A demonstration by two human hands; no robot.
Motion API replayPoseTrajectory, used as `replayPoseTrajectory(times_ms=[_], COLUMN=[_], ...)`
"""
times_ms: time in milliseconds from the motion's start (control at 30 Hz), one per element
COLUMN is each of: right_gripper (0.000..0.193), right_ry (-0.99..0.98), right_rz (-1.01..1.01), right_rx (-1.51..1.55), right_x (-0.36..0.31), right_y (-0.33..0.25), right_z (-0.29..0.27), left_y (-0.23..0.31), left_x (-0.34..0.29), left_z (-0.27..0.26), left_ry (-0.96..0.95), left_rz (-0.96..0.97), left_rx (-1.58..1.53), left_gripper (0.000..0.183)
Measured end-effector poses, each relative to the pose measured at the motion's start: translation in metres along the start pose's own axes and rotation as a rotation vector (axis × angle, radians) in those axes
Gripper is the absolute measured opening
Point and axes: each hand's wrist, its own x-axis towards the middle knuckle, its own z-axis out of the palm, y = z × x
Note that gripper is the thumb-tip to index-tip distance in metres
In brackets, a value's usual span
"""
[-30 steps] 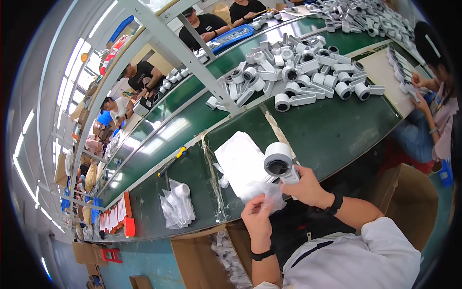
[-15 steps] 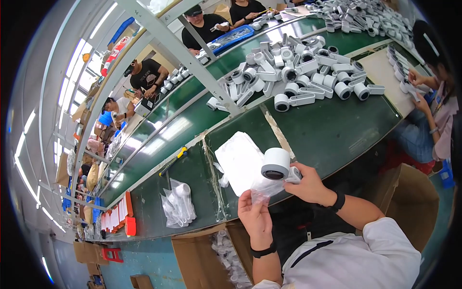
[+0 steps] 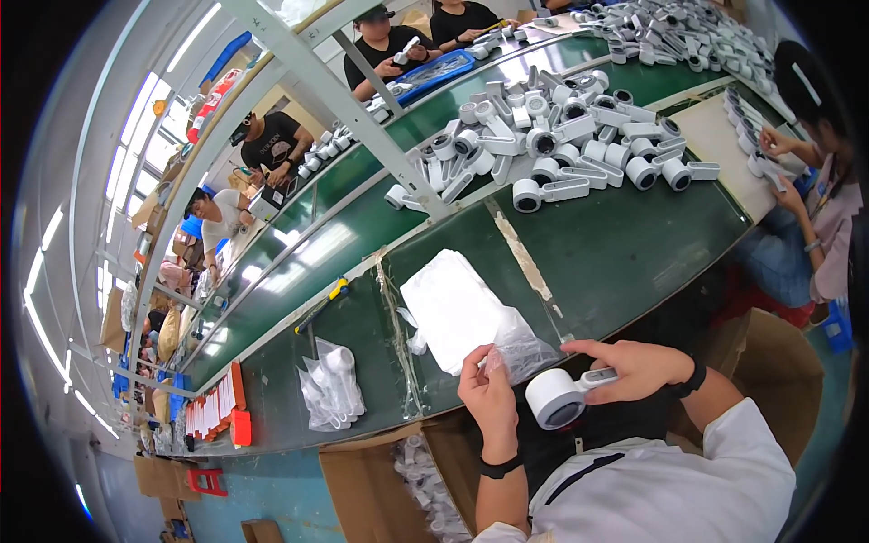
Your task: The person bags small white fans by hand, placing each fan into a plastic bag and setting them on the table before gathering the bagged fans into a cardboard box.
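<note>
My right hand [image 3: 647, 369] grips the short handle of a white handheld device [image 3: 552, 398] with a drum-shaped head and a grey ring at its end. The device sits close to my body, just off the table edge, its head pointing left. My right index finger stretches out toward a clear plastic bag [image 3: 525, 348]. My left hand [image 3: 489, 394] pinches the near edge of that bag between thumb and fingers. Under the bag lies a stack of white plastic bags or sheets [image 3: 453, 312] on the green table. The device is outside the bag.
Bagged devices [image 3: 330, 385] lie left of the stack, near a yellow-handled cutter [image 3: 338, 290]. Behind stands a large pile of devices [image 3: 579, 136] beside a metal frame post [image 3: 371, 127]. Open cartons [image 3: 371, 480] flank me below. A co-worker [image 3: 828, 181] sits at the right.
My right hand has drawn the device down toward my body, away from above the stack. The bag now lies flatter on the stack, still pinched by my left hand.
</note>
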Motion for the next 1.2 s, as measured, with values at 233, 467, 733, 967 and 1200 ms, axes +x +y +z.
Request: replayPoseTrajectory(times_ms=[233, 467, 733, 967, 1200], right_gripper=[0.072, 0.059, 0.066, 0.065, 0.052], right_ry=[-0.051, 0.184, 0.482, 0.472, 0.659], right_rz=[0.123, 0.126, -0.033, -0.118, -0.306], right_rx=[-0.052, 0.113, 0.775, 0.979, 0.411], right_x=[0.026, 0.044, 0.066, 0.073, 0.088], right_y=[0.005, 0.022, 0.040, 0.045, 0.041], right_z=[-0.005, 0.020, 0.052, 0.054, 0.083], left_y=[-0.008, 0.007, -0.018, 0.010, -0.050], left_x=[0.002, -0.006, -0.021, -0.018, -0.034], left_z=[-0.014, -0.014, -0.007, -0.015, -0.019], left_ry=[-0.250, -0.288, -0.427, -0.651, -0.479], left_rz=[0.191, 0.471, 0.658, 0.382, -0.360], left_rx=[0.163, 0.425, 0.679, 0.395, -0.347], left_gripper=[0.011, 0.013, 0.015, 0.021, 0.060])
